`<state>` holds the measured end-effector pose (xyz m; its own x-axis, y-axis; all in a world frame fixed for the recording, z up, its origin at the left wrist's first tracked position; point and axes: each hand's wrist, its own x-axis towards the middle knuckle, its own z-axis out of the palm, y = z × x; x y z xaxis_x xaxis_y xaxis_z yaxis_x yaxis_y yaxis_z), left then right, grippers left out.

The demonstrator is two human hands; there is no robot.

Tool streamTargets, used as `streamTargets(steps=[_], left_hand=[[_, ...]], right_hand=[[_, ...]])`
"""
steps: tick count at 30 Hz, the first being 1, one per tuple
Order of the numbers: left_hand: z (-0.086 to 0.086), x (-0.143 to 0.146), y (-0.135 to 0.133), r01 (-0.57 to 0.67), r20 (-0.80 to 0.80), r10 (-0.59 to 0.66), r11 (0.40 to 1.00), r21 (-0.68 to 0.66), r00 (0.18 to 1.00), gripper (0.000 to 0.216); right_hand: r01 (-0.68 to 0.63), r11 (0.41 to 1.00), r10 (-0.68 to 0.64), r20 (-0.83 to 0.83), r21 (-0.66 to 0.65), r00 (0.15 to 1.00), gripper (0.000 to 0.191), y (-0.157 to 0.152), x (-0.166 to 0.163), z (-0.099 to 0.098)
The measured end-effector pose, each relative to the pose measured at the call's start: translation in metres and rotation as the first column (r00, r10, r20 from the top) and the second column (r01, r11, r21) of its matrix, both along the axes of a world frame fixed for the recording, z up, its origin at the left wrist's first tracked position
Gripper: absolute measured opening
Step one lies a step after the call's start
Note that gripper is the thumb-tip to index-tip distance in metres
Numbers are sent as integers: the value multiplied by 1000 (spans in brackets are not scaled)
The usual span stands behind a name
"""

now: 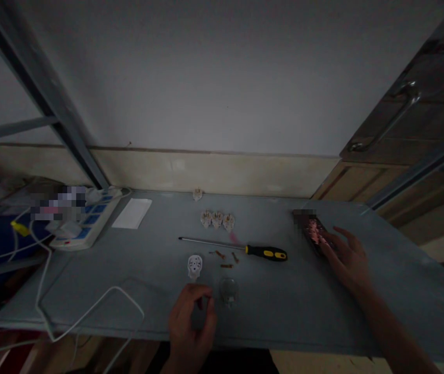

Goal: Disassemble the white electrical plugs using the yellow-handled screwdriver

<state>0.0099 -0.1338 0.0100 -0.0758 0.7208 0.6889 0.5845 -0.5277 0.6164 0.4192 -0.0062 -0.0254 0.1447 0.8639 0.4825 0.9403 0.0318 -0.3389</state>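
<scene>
My left hand (191, 323) is at the table's front edge, thumb and forefinger curled into a pinch. Whatever lies between them, if anything, is too small to tell. Just beyond it sits a white plug body (195, 265), with a clear round cover (229, 292) to the right. Several small brass pieces (227, 266) lie behind the cover, close to a screwdriver (266, 253) with a black and yellow handle. Over at the right, my right hand (349, 262) has its fingers spread, some of them touching a dark phone (315, 232) with a lit screen.
Three plug pieces with pins (217, 218) stand in a row behind the screwdriver, and another (197, 194) is by the wall. On the left are a white paper (132, 213), a power strip (89, 228) and a loose white cable (89, 313). A metal post (69, 137) rises there.
</scene>
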Motion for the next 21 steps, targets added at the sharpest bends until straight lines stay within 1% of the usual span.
streamTargets(steps=[4,6,10,13,16,21], left_hand=[[0,0,0,17,11,-17,1000,7,1000,13],[-1,0,1,18,-3,-18,1000,-2,1000,14],[-3,-1,0,21,-11,-22,999,-24,1000,15],[-3,-1,0,35,-16,-35,999,-38,999,14],[-2,-1,1,37,-16,-38,999,-34,999,14],[0,0,2,40,-11,-41,998,-45,999,16]], right_hand=[[-7,1000,9,-73,19,997,53,0,5,0],[28,999,-21,-144,43,989,55,1,13,0],[141,989,-120,-333,39,935,53,4,39,-8],[145,989,-132,-424,-3,896,52,8,56,-14],[101,994,-112,-433,-50,894,51,11,64,-17],[56,994,-85,-370,-91,925,57,15,64,-12]])
